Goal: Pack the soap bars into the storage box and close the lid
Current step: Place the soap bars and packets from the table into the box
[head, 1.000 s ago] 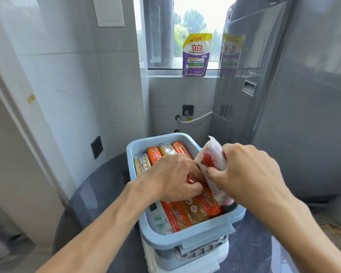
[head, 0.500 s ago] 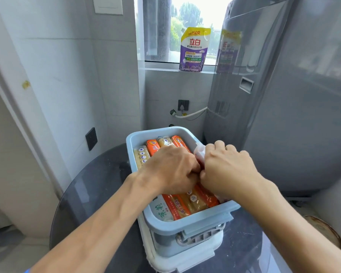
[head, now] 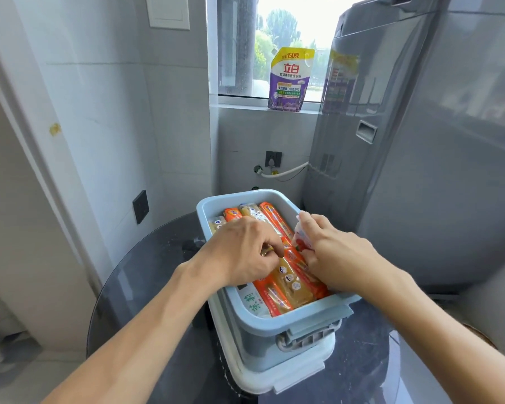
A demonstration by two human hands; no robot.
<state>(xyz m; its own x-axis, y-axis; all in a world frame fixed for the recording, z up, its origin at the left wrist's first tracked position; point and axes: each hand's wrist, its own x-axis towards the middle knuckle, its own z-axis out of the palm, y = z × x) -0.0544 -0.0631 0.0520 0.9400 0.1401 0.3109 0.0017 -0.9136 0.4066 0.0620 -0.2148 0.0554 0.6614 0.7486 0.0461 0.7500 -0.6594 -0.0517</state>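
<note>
A light blue storage box point(head: 292, 319) stands on its white lid point(head: 289, 374), which lies underneath it on a dark round glass table point(head: 146, 275). Rows of wrapped soap bars point(head: 286, 284), orange and yellow, fill the box, with a white and green pack point(head: 252, 303) at the near left. My right hand point(head: 336, 255) grips a white and red soap pack point(head: 301, 239) and presses it down along the box's right wall. My left hand point(head: 242, 249) rests on the bars in the middle, fingers curled and pinching a wrapper.
A tall grey washing machine point(head: 420, 141) stands close behind and right of the box. A purple detergent pouch point(head: 289, 80) sits on the window sill. Tiled wall with a black switch plate point(head: 141, 206) is to the left. A hose and socket point(head: 273, 163) are on the back wall.
My right hand has brought the white and red pack from above the rim down into the right side of the box. My left hand stays on the bars in the middle.
</note>
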